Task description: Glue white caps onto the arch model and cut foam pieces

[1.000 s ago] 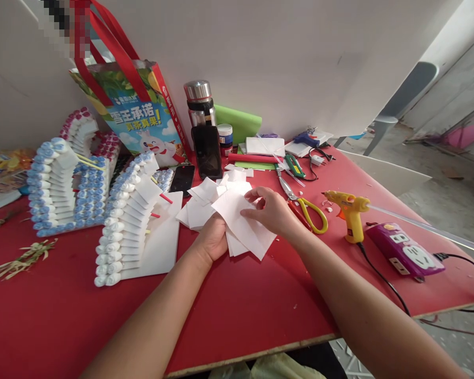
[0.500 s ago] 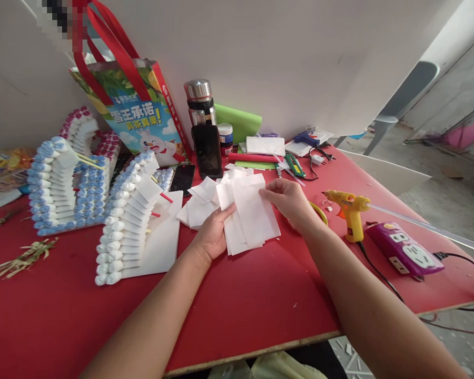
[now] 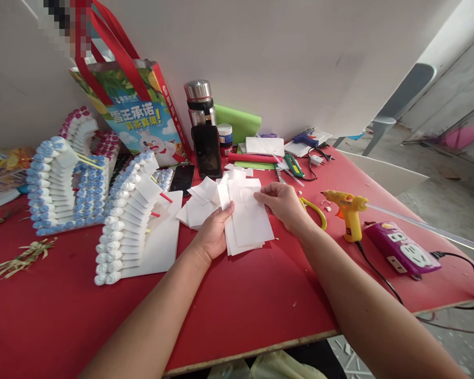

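Note:
My left hand [image 3: 214,231] grips a small stack of white paper sheets [image 3: 249,223] by its left edge, thumb on top. At the stack's upper right side, my right hand [image 3: 280,202] pinches the edge of the top sheet between thumb and fingers. The sheets fan slightly, with uneven lower edges. Behind my left hand, loose white paper pieces [image 3: 197,213] lie in a pile. To the left stands a curved white model [image 3: 122,231] with stepped slats and rolled white and blue paper ends. Yellow-handled scissors or pliers [image 3: 318,213] lie partly hidden behind my right hand.
A yellow glue gun [image 3: 349,210] and a purple power strip [image 3: 405,250] sit on the right of the red table [image 3: 237,316]. At the back stand a steel flask [image 3: 199,100], a propped phone [image 3: 206,150] and a printed bag [image 3: 138,116]. A blue-and-white model [image 3: 69,189] is far left.
My right hand has shifted a little left and down, bringing the top sheet more nearly in line with the stack. More of the yellow handle shows. My left hand stays nearly still.

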A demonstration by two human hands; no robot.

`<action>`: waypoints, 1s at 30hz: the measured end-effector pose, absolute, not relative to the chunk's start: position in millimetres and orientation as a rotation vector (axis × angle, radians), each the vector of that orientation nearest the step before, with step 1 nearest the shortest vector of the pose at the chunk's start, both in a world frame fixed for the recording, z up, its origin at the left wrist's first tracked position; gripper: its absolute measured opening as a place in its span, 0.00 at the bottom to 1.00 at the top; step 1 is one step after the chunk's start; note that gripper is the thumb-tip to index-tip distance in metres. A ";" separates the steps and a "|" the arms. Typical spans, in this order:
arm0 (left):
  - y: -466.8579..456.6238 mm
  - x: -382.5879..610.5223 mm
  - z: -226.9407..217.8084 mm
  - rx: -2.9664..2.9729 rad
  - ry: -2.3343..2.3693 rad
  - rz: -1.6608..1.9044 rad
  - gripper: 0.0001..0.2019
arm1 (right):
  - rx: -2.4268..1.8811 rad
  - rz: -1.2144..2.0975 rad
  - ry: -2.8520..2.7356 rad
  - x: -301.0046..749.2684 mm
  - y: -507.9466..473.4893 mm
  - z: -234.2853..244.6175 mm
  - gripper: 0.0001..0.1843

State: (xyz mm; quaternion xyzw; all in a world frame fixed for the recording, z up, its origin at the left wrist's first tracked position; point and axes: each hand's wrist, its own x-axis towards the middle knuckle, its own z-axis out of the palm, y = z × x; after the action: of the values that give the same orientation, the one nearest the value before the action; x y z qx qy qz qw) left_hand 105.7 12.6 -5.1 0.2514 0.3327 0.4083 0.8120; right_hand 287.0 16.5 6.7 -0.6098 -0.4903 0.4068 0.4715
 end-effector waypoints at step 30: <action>21.5 103.2 -7.4 0.395 0.566 0.755 0.22 | -1.331 1.232 -1.197 271.9 11.6 4.8 0.14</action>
State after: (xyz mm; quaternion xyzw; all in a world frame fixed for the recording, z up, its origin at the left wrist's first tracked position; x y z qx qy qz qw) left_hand 103.2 21.5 -7.4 0.1891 0.2710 0.3613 0.8720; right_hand 271.9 11.6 4.8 -0.5422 -0.4874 0.5016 0.4657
